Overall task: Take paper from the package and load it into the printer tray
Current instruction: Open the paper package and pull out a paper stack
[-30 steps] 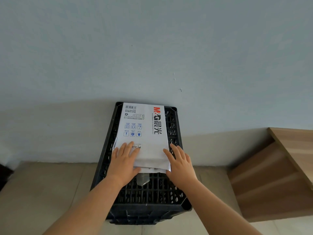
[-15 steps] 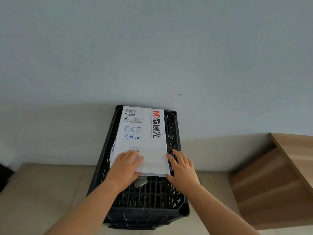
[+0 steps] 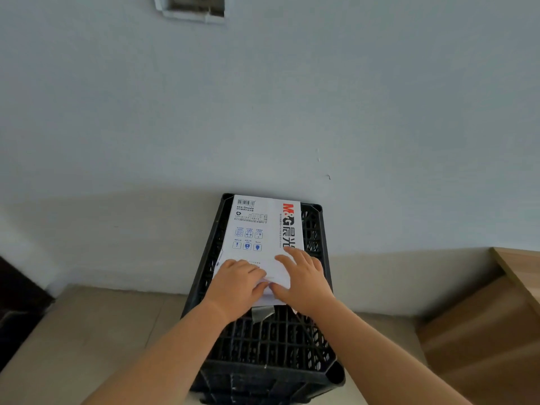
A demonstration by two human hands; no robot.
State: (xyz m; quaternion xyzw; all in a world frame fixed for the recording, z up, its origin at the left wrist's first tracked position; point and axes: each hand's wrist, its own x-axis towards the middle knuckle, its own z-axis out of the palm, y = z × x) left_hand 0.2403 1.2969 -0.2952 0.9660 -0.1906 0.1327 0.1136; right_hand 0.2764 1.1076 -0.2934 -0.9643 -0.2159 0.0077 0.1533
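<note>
A white paper package (image 3: 264,229) with red and black print lies flat on top of an upturned black plastic crate (image 3: 274,343), against the wall. My left hand (image 3: 238,283) rests on the package's near left corner, fingers curled over the wrapper's near end. My right hand (image 3: 302,280) lies on the near right part, fingers spread on the wrapper and thumb at the near edge beside my left hand. A torn grey flap (image 3: 261,312) of wrapper hangs out below the near end. No printer is in view.
The pale blue wall (image 3: 263,112) rises right behind the crate, with a wall socket (image 3: 191,7) high up. A wooden desk edge (image 3: 517,267) and its side panel stand at the right. Beige floor tiles (image 3: 87,340) lie around the crate; something dark sits at the far left.
My right hand has moved left from the crate top onto the package's near end, meeting my left hand. The view has tilted up, so the crate sits lower.
</note>
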